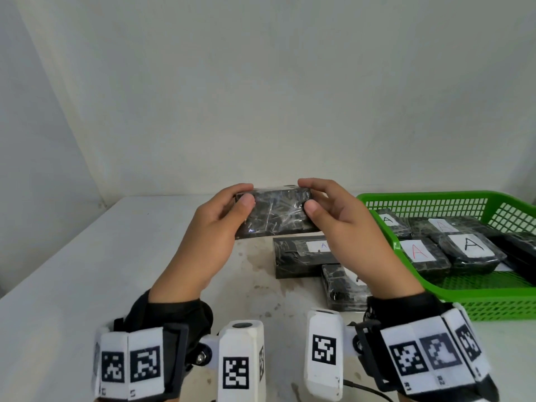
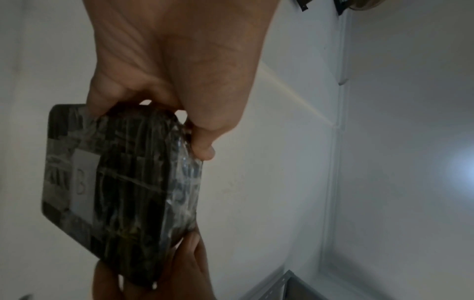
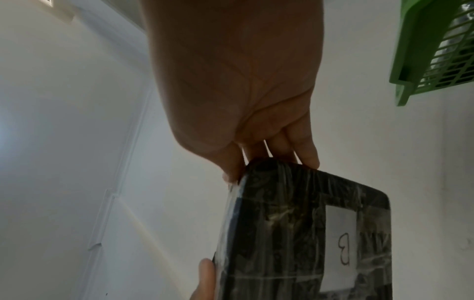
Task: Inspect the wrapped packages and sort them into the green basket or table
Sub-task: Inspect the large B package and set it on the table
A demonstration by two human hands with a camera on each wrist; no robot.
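Both hands hold one black package (image 1: pixel 275 213) wrapped in clear film, lifted above the white table (image 1: pixel 87 271). My left hand (image 1: pixel 229 207) pinches its left end and my right hand (image 1: pixel 322 204) pinches its right end, thumbs toward me. The wrist views show a white label with the letter B (image 2: pixel 82 182) on the package's (image 3: pixel 295 233) far face. The green basket (image 1: pixel 478 303) at the right holds several black packages with white A labels (image 1: pixel 471 245).
Two more wrapped packages lie on the table under my right hand, one with an A label (image 1: pixel 301 255), the other (image 1: pixel 342 288) partly hidden by my wrist. A plain white wall stands behind the table. A black cable (image 1: pixel 365 391) runs near the front edge.
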